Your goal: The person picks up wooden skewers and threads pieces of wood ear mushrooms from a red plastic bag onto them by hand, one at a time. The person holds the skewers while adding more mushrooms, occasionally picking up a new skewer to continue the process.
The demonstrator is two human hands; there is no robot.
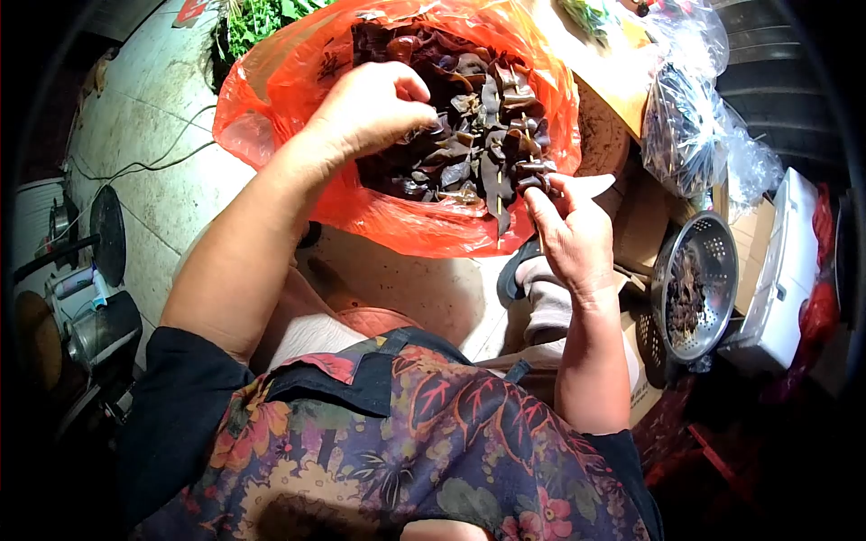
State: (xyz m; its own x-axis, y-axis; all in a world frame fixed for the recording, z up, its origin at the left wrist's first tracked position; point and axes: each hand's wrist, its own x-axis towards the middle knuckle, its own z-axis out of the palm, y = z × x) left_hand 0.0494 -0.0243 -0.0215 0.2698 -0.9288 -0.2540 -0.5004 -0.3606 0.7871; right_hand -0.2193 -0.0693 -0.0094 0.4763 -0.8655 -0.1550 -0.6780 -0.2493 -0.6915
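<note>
A pile of dark, glossy wood ear mushrooms (433, 167), several of them threaded on thin skewers, fills an open red plastic bag (388, 216). Over the pile's left part, my left hand (379, 108) is closed with bent fingers. A dark mushroom piece shows at its fingertips, though the grip itself is partly hidden. At the bag's lower right edge, my right hand (573, 230) pinches the near end of a skewer of mushrooms (528, 149). Just left of that lies another loaded skewer (492, 153), its bare tip pointing towards me.
Right of the bag stand a metal colander (708, 311) with dark scraps inside, a white box (787, 270) and a clear bag of thin sticks (683, 117). Green leaves (262, 22) lie behind the bag. A cable (149, 167) crosses the tiled floor near pots (104, 329) at left.
</note>
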